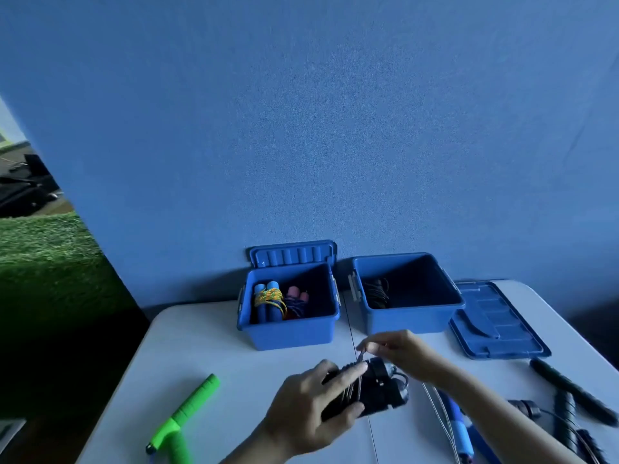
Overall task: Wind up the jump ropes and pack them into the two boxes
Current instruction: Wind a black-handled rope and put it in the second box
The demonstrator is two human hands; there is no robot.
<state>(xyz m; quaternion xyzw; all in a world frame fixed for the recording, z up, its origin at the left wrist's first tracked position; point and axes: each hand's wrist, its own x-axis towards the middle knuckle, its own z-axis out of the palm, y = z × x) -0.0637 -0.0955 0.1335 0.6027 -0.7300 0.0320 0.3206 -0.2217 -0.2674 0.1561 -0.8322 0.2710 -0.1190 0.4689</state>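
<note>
Both hands work mid-table: left hand (311, 406) grips black handles (371, 393), right hand (402, 354) pinches their cable. Left box (291, 329) holds two bundles, right box (412, 316) one; green rope (184, 420) and others remain loose.

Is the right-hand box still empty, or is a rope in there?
Not empty: the right box holds one dark wound rope against its left wall; the rest of its floor looks bare.

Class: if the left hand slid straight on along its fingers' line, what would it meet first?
Probably the right hand, just past the black handles that the left hand grips; depth is unclear.
</note>
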